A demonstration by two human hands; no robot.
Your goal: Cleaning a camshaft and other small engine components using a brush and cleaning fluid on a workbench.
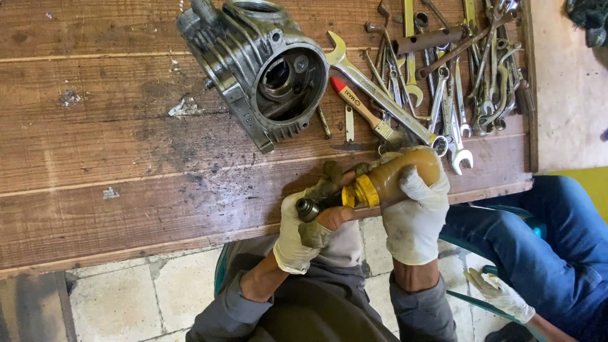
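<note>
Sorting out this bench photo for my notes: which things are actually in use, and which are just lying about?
In use:
- left hand holding a small metal part
- right hand gripping a brownish bottle with yellow cap

Lying about:
- engine cylinder head
- paintbrush
- pile of wrenches
- wooden bench

Head camera, looking straight down, close over workbench (95, 158).

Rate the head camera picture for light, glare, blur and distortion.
Head view: even, soft daylight with faint shadows; mild glare on the wrenches and the metal engine casing; focus is sharp across the wooden table, left hand and right hand; wide-lens bending shows at the plank edges.
</note>
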